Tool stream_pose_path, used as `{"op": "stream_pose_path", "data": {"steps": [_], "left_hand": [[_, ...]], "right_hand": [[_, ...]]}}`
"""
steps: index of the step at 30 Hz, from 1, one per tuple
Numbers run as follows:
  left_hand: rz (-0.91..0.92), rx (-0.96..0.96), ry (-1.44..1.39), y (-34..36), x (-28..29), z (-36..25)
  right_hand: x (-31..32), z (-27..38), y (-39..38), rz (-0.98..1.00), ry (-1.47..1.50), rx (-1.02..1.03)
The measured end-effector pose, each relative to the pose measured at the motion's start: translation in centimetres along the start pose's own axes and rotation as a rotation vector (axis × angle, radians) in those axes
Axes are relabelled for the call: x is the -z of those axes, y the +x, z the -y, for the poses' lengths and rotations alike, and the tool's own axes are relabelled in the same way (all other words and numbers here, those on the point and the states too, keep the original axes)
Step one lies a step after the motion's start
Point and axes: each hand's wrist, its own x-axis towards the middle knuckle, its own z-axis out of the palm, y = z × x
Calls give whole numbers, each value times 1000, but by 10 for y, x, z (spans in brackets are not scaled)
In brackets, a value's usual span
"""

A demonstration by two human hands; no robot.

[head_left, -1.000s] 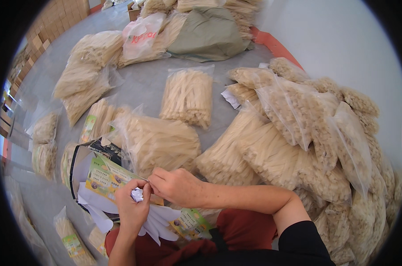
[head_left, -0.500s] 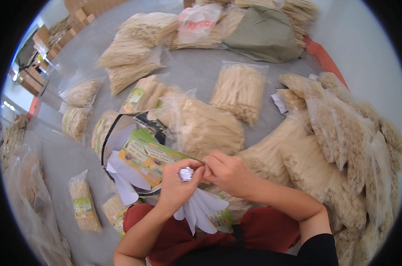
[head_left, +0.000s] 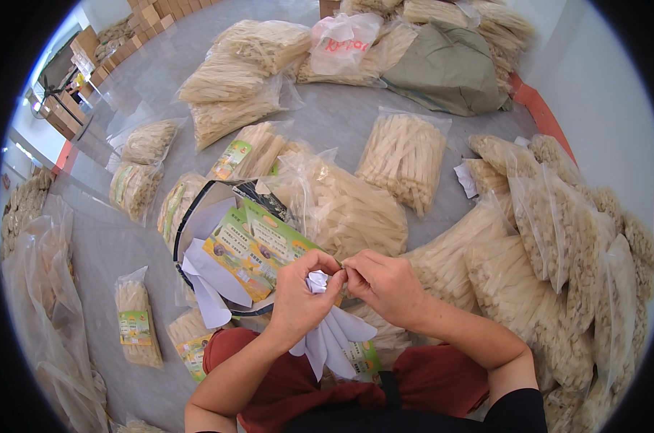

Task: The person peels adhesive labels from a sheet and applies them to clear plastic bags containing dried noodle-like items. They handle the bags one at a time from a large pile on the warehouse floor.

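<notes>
My left hand (head_left: 304, 302) is closed round a bunch of paper labels (head_left: 336, 339). Their white backs fan out below my fist, with a green printed side showing at the right. The crumpled white end of the bunch pokes up between thumb and forefinger. My right hand (head_left: 387, 287) is closed in a pinch beside the left fingertips. Something small and dark shows between the two hands, too small to name. Left of my hands, a black-edged open bag (head_left: 179, 242) holds more green and yellow printed labels (head_left: 251, 242), some with white backs outward.
Clear bags of pale dried sticks surround me: a large bag (head_left: 345, 206) ahead, a standing bag (head_left: 405, 155) beyond, and a heap (head_left: 536, 289) at right. A small labelled pack (head_left: 136, 325) lies on the grey floor (head_left: 96, 289) at left. A green-grey sack (head_left: 446, 68) lies far back.
The whole view has shifted slightly, so the scene sits a little further right. Both hands keep nearly the same pose, with the left still round the labels and the right still pinching.
</notes>
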Motion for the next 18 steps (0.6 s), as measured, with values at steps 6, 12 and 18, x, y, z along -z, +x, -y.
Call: {"op": "stream_pose_path", "data": {"steps": [6,12,18], "left_hand": [[-14,-16,-19,0,2,10],[38,6,32,2,7,8],[89,-15,-4,4,9,4]], "right_hand": [[-1,2,1,19,51,-67],[1,4,3,39,220,-153],[-1,2,3,31,273,-175]]}}
